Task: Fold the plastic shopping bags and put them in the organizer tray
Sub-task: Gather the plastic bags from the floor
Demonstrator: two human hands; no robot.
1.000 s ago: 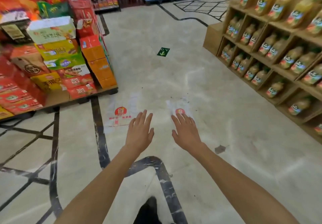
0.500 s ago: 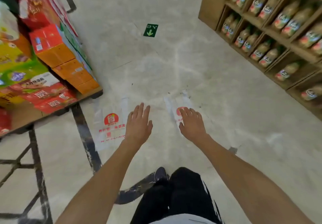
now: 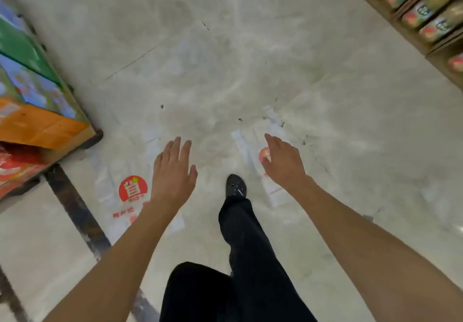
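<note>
likely the thin bags will slip or bunch on the smooth floor [image 3: 225, 58] when grabbed, and the shoe [image 3: 235, 186] between them could tread on one. left hand [image 3: 172, 173] and right hand [image 3: 283, 163] hover, fingers spread, holding nothing, over the left bag [image 3: 125, 191] and right bag [image 3: 253, 146]. stacked boxes [image 3: 37, 111] sit left, a drinks shelf [image 3: 426, 15] far right; no tray shows.

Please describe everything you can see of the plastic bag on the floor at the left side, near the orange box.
The left plastic bag is thin, white and half see-through, with a round red logo and red print below it. It lies flat and unfolded on the pale floor, its handle strips pointing away from the person. Its near edge lies beside a dark floor stripe. The left hand and forearm hover over its right side and hide it; contact cannot be told.
</note>
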